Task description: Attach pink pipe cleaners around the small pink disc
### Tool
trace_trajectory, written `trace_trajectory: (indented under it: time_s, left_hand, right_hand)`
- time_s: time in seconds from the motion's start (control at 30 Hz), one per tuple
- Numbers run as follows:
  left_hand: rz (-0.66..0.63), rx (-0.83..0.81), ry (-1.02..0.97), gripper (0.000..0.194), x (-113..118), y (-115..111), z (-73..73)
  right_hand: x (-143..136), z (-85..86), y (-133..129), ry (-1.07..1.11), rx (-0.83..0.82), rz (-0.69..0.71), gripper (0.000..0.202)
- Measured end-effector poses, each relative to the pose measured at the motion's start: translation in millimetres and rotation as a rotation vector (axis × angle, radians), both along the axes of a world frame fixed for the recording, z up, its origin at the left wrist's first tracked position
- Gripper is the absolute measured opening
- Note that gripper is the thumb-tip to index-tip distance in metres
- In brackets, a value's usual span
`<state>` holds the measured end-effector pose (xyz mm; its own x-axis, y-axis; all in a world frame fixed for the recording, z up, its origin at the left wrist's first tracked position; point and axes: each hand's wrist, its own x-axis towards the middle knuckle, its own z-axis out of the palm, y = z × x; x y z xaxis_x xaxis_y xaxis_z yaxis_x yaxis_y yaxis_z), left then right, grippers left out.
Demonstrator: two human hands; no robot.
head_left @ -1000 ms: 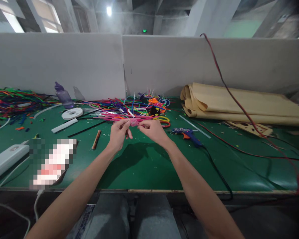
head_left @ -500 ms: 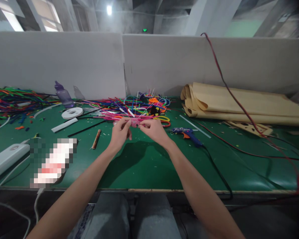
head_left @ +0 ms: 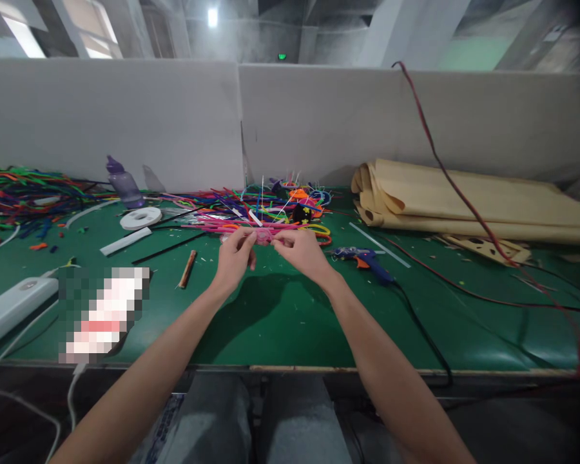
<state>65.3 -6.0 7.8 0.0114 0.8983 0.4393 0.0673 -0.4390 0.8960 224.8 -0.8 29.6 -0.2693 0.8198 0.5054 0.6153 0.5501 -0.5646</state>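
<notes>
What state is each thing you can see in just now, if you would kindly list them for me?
Left hand: pinching the pink piece.
Right hand: pinched at its right edge.
Pink piece: held between both hands; exact shape unclear.
Glue gun: lying down, corded; heat cannot be told.
Purple bottle: standing, top on.
White roll: lying flat.
Brown paper: folded over.
Power strip: on or off unclear.
Ceiling light: lit.

Over the green worktop, the left-hand grip and the right-hand grip pinch a small pink piece between fingertips, before a heap of coloured pipe cleaners. A blue glue gun lies to the right, rolled brown paper behind it; a white spool and purple bottle sit left.
</notes>
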Motion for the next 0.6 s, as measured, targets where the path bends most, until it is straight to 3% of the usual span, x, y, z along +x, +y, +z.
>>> trace_trajectory:
  time_s: [0.6]
  left_hand:
    - [-0.077, -0.105, -0.108, 0.022, 6.9, 6.4, -5.8]
  right_hand:
    - [5.6, 1.1, 1.0, -0.115, 0.026, -0.115, 0.022]
